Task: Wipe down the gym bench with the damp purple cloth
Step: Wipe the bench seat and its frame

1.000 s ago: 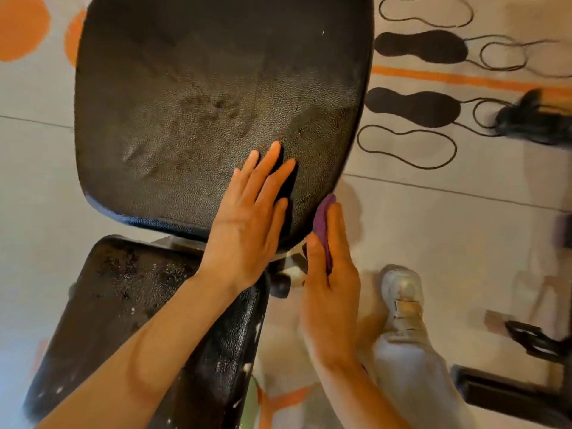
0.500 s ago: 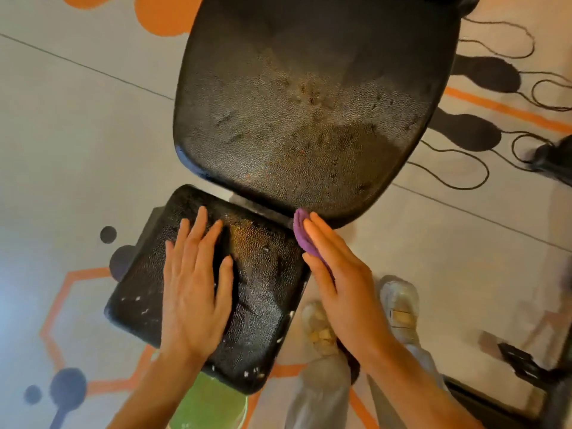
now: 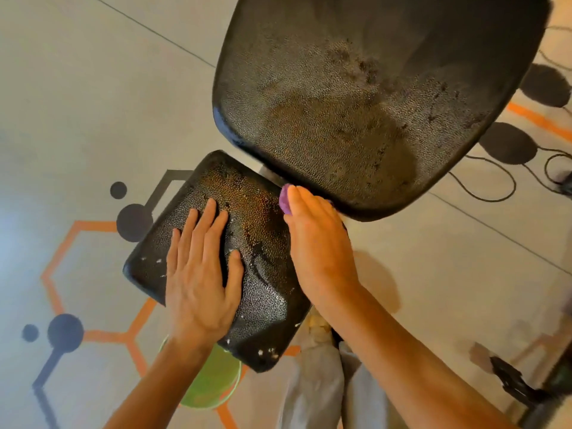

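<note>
Our right grip (image 3: 315,239) pressed the damp purple cloth (image 3: 285,200) beneath straight fingers, at the gap between the black padded bench (image 3: 356,103) sections; our left grip (image 3: 201,274) lay flat, released, on the seat pad (image 3: 263,274).

Left hand (image 3: 202,281) lies flat, fingers spread; right hand (image 3: 318,243) reaches forward, fingers straight together.

Two black bench pads (image 3: 356,113), two hands (image 3: 198,283), one purple cloth (image 3: 284,199), one green bucket (image 3: 213,382).
</note>
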A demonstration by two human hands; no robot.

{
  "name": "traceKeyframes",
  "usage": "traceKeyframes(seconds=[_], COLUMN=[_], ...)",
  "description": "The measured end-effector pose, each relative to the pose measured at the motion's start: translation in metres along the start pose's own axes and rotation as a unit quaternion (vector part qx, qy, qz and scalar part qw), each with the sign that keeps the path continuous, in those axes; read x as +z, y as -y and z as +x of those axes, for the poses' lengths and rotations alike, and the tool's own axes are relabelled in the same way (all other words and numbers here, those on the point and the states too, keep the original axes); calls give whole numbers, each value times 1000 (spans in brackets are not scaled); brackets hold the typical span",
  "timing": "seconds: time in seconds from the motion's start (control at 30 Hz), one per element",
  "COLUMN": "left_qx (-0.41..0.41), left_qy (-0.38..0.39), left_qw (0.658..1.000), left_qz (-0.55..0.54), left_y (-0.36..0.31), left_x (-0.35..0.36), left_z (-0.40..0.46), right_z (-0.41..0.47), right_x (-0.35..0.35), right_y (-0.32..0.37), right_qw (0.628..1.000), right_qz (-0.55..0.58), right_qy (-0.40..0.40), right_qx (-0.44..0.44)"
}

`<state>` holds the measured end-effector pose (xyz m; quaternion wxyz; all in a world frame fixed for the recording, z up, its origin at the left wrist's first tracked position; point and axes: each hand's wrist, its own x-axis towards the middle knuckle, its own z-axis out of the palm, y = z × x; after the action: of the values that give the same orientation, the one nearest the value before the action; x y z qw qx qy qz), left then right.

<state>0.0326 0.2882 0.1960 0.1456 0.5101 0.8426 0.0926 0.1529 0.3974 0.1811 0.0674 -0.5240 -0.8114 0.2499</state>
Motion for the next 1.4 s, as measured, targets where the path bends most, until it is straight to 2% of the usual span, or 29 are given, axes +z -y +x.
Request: traceKeyframes(seconds=[0.13,0.2,0.27,0.4,0.47,0.57,0.7,0.77,0.9,1.1,1.23,1.4], left_qx=[3,3,3,7,4,5,7,9,10,8,11,26], left_qy=[6,3,1,6,8,10,8,4,-2,-1,-2,-10], left_qw=[1000,1000,1000,1000,1000,1000,1000,1000,1000,1000,999,999], left_qz=[-1,-3,-3,-8,-7,-4,-8,-15,-15,-19,-31,-22], left_y=[1,2,1,2,2,2,2,3,2,5,5,9], left_x=[-1,-1,-1,-2,-2,-2,-1,-1,-2,-1,1,4], left_z=[0,0,0,0,1,1,2,2,1,2,3,0], right_z=[53,61,45,-19,-27,-6,58,86,75,4,40,85], right_x=[18,23,14,-22,-28,-18,16,28,16,-27,-1,27], right_y=[50,53,31,-33,-44,-17,44,63,48,-20,25,73], right_qw=[998,997,994,990,987,991,993,993,986,983,994,996], right_qz=[40,57,78,127,145,126,87,77,117,143,87,63], right_qy=[38,38,50,55,58,47,59,72,87,109,63,49], right_qx=[-14,-34,-50,17,31,25,-50,-49,-82,29,-2,-35])
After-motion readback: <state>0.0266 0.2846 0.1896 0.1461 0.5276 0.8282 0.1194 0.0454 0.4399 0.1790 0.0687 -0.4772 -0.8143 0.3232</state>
